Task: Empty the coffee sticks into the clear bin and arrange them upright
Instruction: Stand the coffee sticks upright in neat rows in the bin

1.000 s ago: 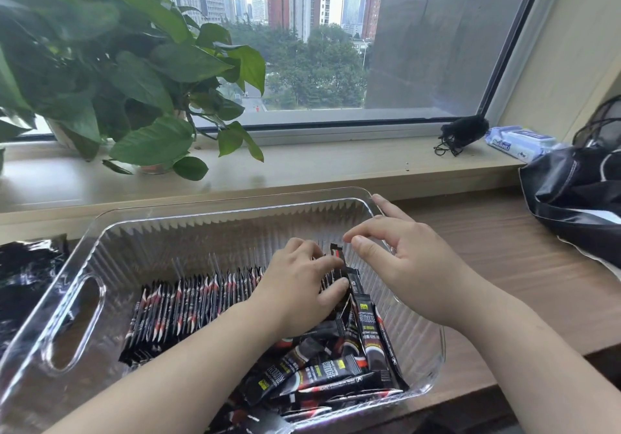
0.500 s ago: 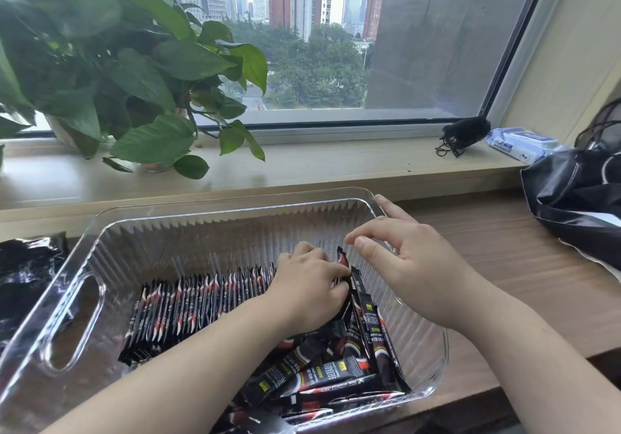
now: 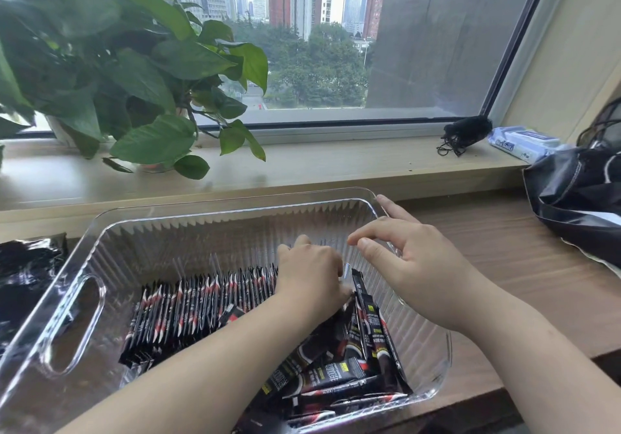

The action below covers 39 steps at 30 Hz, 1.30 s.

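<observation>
Near right corner of the clear bin (image 3: 235, 205): loose coffee sticks (image 3: 336, 376) lie in a flat heap. Across the bin's middle stands a row of upright sticks (image 3: 201, 302). At the row's right end is the left hand (image 3: 309, 279), fingers curled down among the sticks with the tips hidden, so can't tell if it grips any. Over the bin's right wall hovers the right hand (image 3: 416, 272), fingers loosely bent, holding nothing. On the table (image 3: 504, 248): black wrapper (image 3: 27, 272) left of the bin, black bag (image 3: 571, 198) far right. On the far sill (image 3: 336, 164): plant (image 3: 134, 74), black bundle (image 3: 465, 131), wipes pack (image 3: 521, 141).
</observation>
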Motion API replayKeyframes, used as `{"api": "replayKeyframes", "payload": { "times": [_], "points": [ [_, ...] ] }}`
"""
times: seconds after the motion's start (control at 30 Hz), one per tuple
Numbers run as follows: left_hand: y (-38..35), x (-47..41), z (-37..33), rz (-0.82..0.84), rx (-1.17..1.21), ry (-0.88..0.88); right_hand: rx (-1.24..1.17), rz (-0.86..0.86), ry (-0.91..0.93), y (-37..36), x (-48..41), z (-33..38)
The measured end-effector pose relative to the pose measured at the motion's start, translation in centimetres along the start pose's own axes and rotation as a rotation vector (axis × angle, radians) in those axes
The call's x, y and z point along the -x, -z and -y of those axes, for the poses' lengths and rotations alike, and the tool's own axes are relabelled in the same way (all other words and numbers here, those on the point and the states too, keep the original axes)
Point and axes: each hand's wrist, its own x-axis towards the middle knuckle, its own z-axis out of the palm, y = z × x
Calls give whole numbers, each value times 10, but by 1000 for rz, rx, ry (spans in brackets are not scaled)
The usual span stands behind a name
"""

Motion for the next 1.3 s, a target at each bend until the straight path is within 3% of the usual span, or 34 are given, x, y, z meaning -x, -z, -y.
{"api": "replayKeyframes", "payload": {
  "times": [0.17, 0.37, 0.5, 0.73, 1.1, 1.3],
  "points": [
    [-2, 2, 17, 9, -54, -181, -6, -1, -2, 0, 1, 0],
    [-1, 17, 43, 205, 52, -384, -15, -1, -7, 0, 0, 0],
    [1, 20, 50, 299, 62, -407, -6, 11, -6, 0, 1, 0],
    [-13, 16, 51, 166, 92, -418, -6, 0, -10, -1, 0, -1],
    [-9, 10, 36, 144, -32, -515, 28, 9, 52, -1, 0, -5],
    [-9, 16, 41, 184, 110, -466, 107, 39, 91, 0, 1, -5]
  ]
}}
